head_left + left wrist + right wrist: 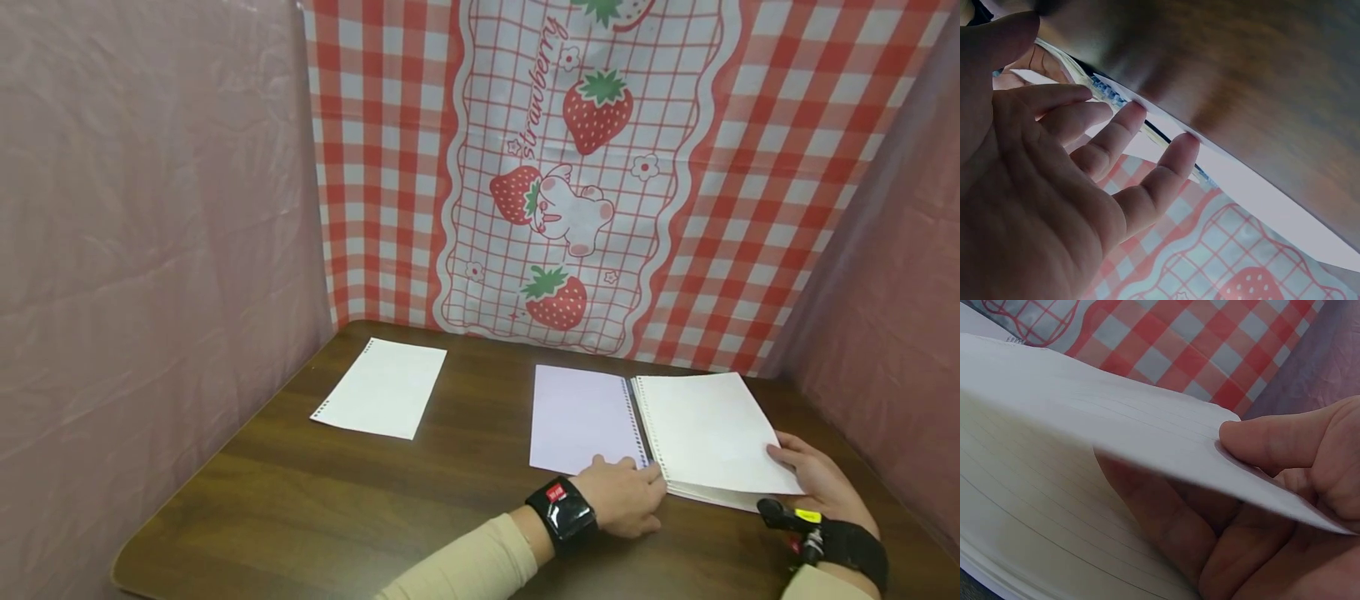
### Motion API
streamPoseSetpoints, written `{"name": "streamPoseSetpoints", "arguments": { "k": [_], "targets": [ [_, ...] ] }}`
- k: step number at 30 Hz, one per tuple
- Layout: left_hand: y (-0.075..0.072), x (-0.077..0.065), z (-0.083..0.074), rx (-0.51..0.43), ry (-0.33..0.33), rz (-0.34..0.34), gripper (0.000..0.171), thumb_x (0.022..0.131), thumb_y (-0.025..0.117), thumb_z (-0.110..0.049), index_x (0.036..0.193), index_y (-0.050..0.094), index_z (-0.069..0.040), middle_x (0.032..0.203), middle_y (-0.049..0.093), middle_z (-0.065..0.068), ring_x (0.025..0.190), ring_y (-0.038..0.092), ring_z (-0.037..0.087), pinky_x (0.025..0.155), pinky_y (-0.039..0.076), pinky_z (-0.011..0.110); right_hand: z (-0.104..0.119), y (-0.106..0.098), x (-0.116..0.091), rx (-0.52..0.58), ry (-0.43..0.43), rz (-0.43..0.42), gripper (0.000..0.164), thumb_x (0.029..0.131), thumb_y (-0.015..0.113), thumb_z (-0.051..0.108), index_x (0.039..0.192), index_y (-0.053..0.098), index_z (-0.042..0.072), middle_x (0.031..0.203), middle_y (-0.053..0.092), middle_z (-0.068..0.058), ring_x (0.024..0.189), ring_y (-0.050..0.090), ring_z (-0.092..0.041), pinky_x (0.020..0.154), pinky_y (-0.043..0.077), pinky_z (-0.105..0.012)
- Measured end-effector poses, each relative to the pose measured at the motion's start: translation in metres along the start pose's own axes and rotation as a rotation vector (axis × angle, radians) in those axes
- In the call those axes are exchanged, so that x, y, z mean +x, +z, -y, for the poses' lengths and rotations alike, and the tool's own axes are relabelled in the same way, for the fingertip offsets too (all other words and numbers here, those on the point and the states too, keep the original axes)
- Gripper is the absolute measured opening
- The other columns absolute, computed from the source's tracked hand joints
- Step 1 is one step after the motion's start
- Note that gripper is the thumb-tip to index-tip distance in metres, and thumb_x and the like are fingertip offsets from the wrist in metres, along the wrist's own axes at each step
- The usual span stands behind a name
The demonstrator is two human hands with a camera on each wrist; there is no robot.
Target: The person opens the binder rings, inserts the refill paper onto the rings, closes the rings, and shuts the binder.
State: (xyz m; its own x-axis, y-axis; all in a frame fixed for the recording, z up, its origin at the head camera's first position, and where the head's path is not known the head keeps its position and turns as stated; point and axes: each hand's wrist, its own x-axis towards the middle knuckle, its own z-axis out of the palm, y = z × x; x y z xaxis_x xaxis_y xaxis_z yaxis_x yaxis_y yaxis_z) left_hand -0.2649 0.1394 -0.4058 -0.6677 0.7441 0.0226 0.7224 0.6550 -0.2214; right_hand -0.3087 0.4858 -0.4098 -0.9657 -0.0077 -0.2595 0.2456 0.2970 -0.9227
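Note:
An open ring-bound notebook lies on the table's right side, its lilac cover (585, 417) folded out to the left and its white pages (705, 425) to the right. My left hand (622, 497) rests at the near end of the ring binding (638, 417), fingers extended; in the left wrist view its fingertips (1186, 147) touch the cover's near edge. With thumb above and fingers beneath, my right hand (821, 475) pinches a lifted page (1141, 425) by its near right part. Lined paper (1041, 506) shows under that page in the right wrist view.
A loose white sheet (382, 387) with punched holes along its left edge lies on the brown wooden table (315, 508), far left of the notebook. A red checked strawberry cloth (570, 167) hangs behind the table. Pinkish curtains (157, 250) stand at both sides.

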Motion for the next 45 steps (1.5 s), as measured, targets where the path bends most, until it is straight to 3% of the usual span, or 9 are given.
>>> {"name": "streamPoseSetpoints", "arguments": {
  "k": [7,13,19,26,32,37,39,43,45],
  "targets": [
    [0.0002,0.0009,-0.0003,-0.021,-0.008,0.004,0.035,0.099,0.053,-0.057,0.127,0.054,-0.035,0.124,0.052,-0.02,0.111,0.055,0.002,0.087,0.051,0.035,-0.0006,-0.0007,0.0013,-0.023,0.004,-0.003,0.072,0.107,0.042,0.044,0.16,0.01,0.007,0.095,0.054,0.029,0.091,0.061,-0.008,0.083,0.054,-0.031],
    [-0.0013,0.0014,-0.0004,-0.039,-0.013,0.011,0.037,0.099,0.054,-0.055,0.132,0.047,-0.038,0.15,0.043,-0.026,0.118,0.054,0.002,0.09,0.05,0.038,0.0018,-0.0002,0.0001,-0.049,-0.027,0.006,0.062,0.108,0.041,0.041,0.156,0.018,0.009,0.096,0.056,0.025,0.09,0.062,-0.009,0.082,0.055,-0.032],
    [-0.0027,0.0012,-0.002,-0.033,-0.007,0.023,0.037,0.101,0.052,-0.053,0.135,0.046,-0.041,0.154,0.041,-0.027,0.12,0.054,0.002,0.092,0.05,0.038,0.0025,-0.0014,0.0014,0.0,0.006,0.011,0.076,0.109,0.04,0.039,0.159,-0.002,0.001,0.096,0.051,0.027,0.089,0.062,-0.008,0.082,0.055,-0.032],
    [-0.0023,0.0005,-0.0027,-0.023,-0.005,0.021,0.035,0.101,0.05,-0.053,0.135,0.048,-0.041,0.155,0.04,-0.028,0.122,0.053,0.002,0.091,0.049,0.037,0.0013,-0.0014,0.0008,0.007,0.008,0.006,0.069,0.108,0.043,0.04,0.159,0.011,0.007,0.095,0.053,0.027,0.089,0.062,-0.007,0.082,0.055,-0.033],
    [-0.0045,0.0021,-0.0019,-0.004,-0.017,0.007,0.036,0.101,0.051,-0.053,0.134,0.05,-0.041,0.15,0.045,-0.026,0.118,0.054,0.003,0.089,0.05,0.037,0.0014,-0.0018,-0.001,0.008,-0.025,0.004,0.05,0.107,0.043,0.041,0.152,0.028,0.025,0.094,0.057,0.025,0.088,0.063,-0.008,0.082,0.055,-0.033],
    [-0.006,0.0028,-0.0023,-0.001,-0.018,0.0,0.036,0.101,0.052,-0.052,0.134,0.051,-0.039,0.147,0.049,-0.025,0.117,0.054,0.004,0.089,0.05,0.038,0.0032,-0.0019,-0.0006,0.02,-0.018,0.001,0.059,0.107,0.043,0.04,0.157,0.021,0.016,0.094,0.056,0.025,0.087,0.063,-0.008,0.081,0.056,-0.032],
    [-0.0063,0.0026,-0.0028,0.0,-0.018,0.002,0.036,0.101,0.052,-0.053,0.135,0.051,-0.039,0.147,0.049,-0.024,0.118,0.054,0.004,0.089,0.05,0.038,0.003,-0.0016,-0.0007,0.024,-0.016,0.001,0.056,0.107,0.043,0.041,0.156,0.024,0.02,0.094,0.056,0.025,0.088,0.062,-0.008,0.081,0.055,-0.031],
    [-0.0057,0.0022,-0.0045,0.007,-0.021,0.006,0.036,0.101,0.051,-0.052,0.135,0.05,-0.041,0.143,0.05,-0.024,0.115,0.054,0.004,0.088,0.051,0.037,0.0001,-0.001,-0.0004,0.045,-0.025,0.006,0.029,0.107,0.045,0.04,0.136,0.04,0.041,0.094,0.058,0.025,0.088,0.063,-0.008,0.081,0.055,-0.031],
    [-0.0045,0.0018,-0.0055,0.015,-0.021,0.004,0.035,0.101,0.05,-0.052,0.135,0.05,-0.042,0.141,0.051,-0.025,0.114,0.054,0.004,0.087,0.051,0.037,-0.0009,-0.0008,0.0,0.036,-0.028,0.011,0.03,0.107,0.044,0.04,0.137,0.04,0.041,0.095,0.057,0.026,0.088,0.063,-0.008,0.081,0.055,-0.03]
  ]
}}
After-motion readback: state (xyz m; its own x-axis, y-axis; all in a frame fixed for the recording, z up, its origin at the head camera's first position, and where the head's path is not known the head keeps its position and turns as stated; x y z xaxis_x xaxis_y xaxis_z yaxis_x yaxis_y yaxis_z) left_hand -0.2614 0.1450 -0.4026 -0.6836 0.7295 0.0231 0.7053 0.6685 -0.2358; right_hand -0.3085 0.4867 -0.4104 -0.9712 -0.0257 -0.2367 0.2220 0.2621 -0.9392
